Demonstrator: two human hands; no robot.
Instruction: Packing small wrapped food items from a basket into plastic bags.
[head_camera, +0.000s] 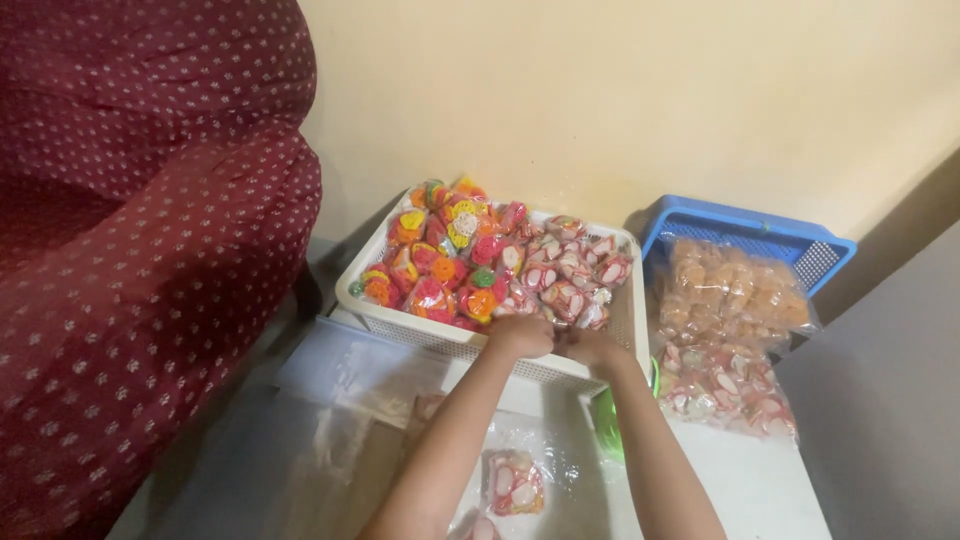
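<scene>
1. We observe the left hand (522, 335) and the right hand (590, 347) side by side, touching, at the near rim of a white perforated plastic basket (400, 325).
2. Both hands appear curled, with the fingers bent down over the near edge of the basket's contents. We cannot tell whether either hand grips a packet, since the fingertips are hidden.
3. The white basket is filled with small clear plastic packets. On its left half lie the packets of orange, yellow, pink and green ring-shaped snacks (440, 245); on its right half lie the packets of white snacks with red rims (565, 270). The hands are at the red-and-white packets nearest the front rim.
4. One more packet of red-and-white snacks (513, 484) lies flat on the white table surface (760, 480), between the two forearms and well apart from the basket.
5. A sheet of clear plastic film (340, 400) lies on the table to the left of the forearms.
6. To the right of the white basket stands a blue perforated plastic basket (745, 225) against the wall, with a clear bag of brown snacks (730, 290) in it and a clear bag of red-and-white snacks (725, 390) before it.
7. A dark red cloth with small white dots (140, 250) fills the left of the view.
</scene>
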